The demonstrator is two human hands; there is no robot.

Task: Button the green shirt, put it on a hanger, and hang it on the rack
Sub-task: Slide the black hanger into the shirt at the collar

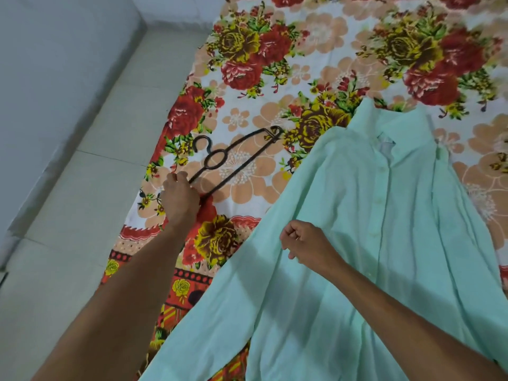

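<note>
While the rack is nowhere in view, the step in hand looks to be fetching the hanger, since the shirt's front appears closed. Beside the tiled floor point(90, 160), the left hand point(180, 198) reaches out over the floral sheet point(275, 78) and curls its fingers over the near end of the dark hanger point(242, 167), which lies flat just left of the shirt with its hook pointing away. The fingertips are hidden under the hand itself, so how firm the hold is stays unclear. It would be best to lift the hanger by that end, turn the hook up, and feed one arm at a time in through the collar point(384, 138), or from below, without straining the buttons.

The right hand point(305, 243) rests on the cloth in a loose fist; whether it pinches a fold inside, I cannot tell. It should steady the fabric so nothing bunches.

The green shirt point(398, 229) lies spread on the sheet, front up, collar far from the person. Its placket point(380, 199) shows small pale buttons, but they are too faint to say every one is fastened, and the hem and right edge are cut off.
</note>
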